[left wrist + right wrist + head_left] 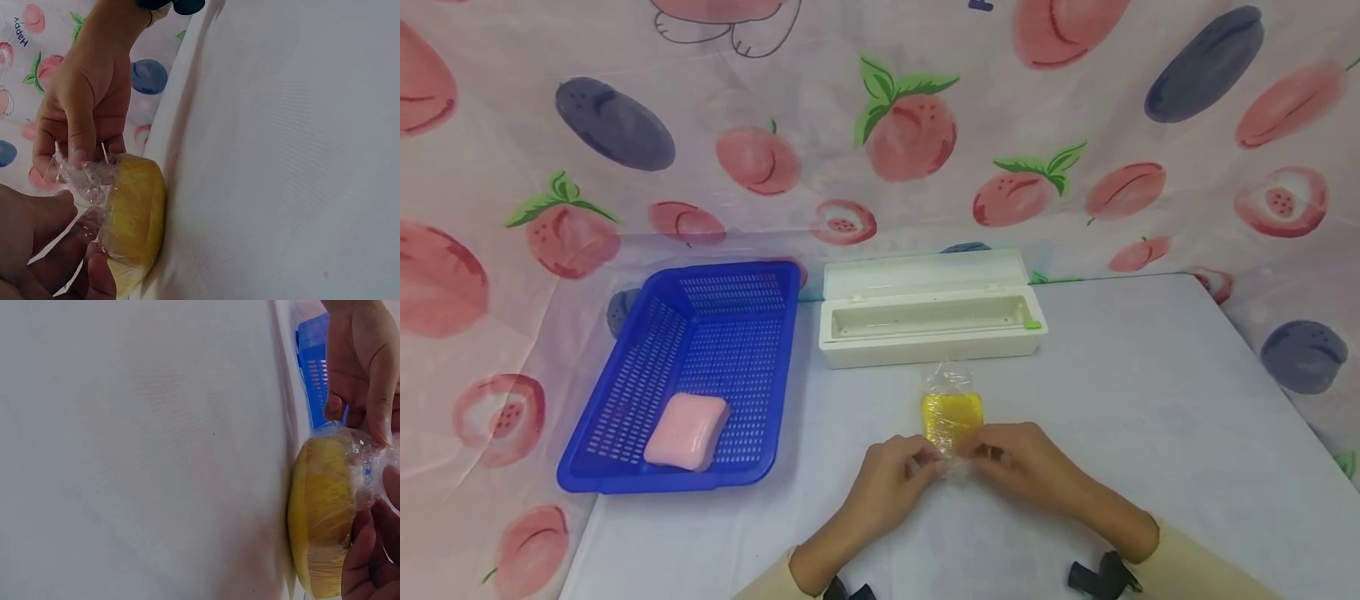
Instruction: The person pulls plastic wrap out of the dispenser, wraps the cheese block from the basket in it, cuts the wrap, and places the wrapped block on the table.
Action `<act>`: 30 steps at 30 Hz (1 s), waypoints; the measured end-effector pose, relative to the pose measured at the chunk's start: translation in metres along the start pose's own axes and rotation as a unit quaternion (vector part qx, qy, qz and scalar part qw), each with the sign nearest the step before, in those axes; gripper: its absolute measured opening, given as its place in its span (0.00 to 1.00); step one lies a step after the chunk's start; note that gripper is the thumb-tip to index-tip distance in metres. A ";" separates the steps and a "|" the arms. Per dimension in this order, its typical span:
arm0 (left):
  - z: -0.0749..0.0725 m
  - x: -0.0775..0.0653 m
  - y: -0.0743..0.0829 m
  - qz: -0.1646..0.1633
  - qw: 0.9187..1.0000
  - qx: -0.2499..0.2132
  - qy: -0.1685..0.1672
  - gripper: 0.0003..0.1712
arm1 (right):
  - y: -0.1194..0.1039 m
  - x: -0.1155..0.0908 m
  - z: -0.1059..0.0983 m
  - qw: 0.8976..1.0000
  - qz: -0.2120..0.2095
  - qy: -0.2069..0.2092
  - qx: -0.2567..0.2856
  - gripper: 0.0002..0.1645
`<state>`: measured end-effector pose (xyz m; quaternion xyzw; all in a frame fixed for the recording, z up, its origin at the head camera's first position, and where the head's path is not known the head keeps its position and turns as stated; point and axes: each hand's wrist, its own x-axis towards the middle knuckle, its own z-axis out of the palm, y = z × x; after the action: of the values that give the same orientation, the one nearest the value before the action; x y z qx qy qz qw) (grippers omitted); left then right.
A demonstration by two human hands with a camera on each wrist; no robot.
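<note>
A yellow soap bar [952, 414] wrapped in clear plastic film [950, 379] lies on the white table in front of me. My left hand [891, 477] pinches the film at the near left of the bar. On the opposite side, the thumb and fingers of my right hand [1033, 467] pinch the film too. In the left wrist view the film [94, 181] is bunched and crinkled between both hands, beside the yellow bar [134, 212]. From the right wrist, the bar [322, 512] shows film stretched smoothly over its side.
A blue plastic basket [786, 358] stands at the left with a pink soap bar [687, 431] inside. Behind the hands sits a long white box [925, 348], its lid [925, 275] raised and a green tab [1033, 325] at its right end. A fruit-print cloth [820, 100] hangs behind the table.
</note>
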<state>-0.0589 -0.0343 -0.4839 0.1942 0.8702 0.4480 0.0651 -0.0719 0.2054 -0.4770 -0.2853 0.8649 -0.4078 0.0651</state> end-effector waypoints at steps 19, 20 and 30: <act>0.009 0.017 0.001 0.014 0.999 0.049 -0.002 0.12 | 0.008 0.012 0.014 0.998 0.032 0.058 -0.007 0.06; 0.009 0.018 0.001 0.014 0.998 0.059 0.005 0.10 | 0.008 0.012 0.013 0.998 0.035 0.052 0.002 0.07; 0.007 0.022 0.005 0.025 0.993 0.107 0.035 0.04 | 0.004 0.016 0.005 0.998 0.038 0.040 -0.020 0.13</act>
<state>-0.0760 -0.0181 -0.4827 0.2062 0.9097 0.3604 0.0026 -0.0853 0.1953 -0.4811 -0.2373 0.8850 -0.3986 0.0401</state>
